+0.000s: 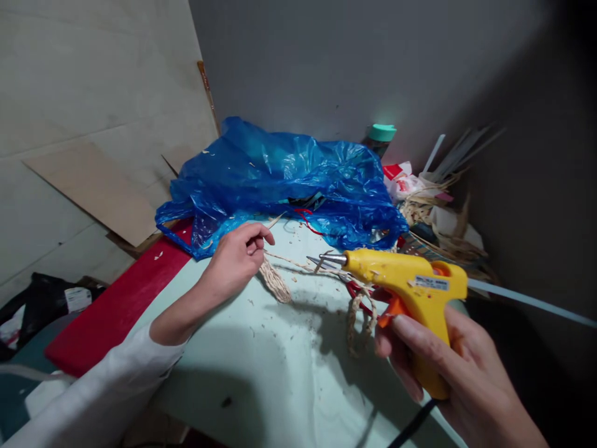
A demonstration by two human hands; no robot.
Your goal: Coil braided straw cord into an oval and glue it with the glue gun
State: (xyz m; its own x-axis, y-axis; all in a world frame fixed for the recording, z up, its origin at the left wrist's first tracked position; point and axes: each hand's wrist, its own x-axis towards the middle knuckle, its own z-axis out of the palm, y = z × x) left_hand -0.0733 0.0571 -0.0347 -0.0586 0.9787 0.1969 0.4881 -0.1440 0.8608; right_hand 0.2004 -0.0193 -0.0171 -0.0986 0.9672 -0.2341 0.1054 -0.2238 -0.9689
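A yellow hot glue gun [396,270] is gripped in my right hand [459,367], its metal nozzle pointing left and a finger at the orange trigger. A long translucent glue stick [527,298] sticks out of its back end. My left hand [237,258] is closed, fingers curled and pinching the upper end of a braided straw piece [275,283]. A thin straw cord [298,264] runs from there toward the nozzle. Below the gun hangs or lies a looped straw braid [357,314]; I cannot tell which. Red-handled scissors [354,289] lie partly hidden behind the gun.
A crumpled blue plastic bag [284,168] covers the back of the pale green tabletop [224,348]. Behind it stands a green-capped container [381,134]. Straw scraps and glue sticks [466,152] crowd the right back corner. A red board [121,305] lies at left. A black cord [413,423] trails below the gun.
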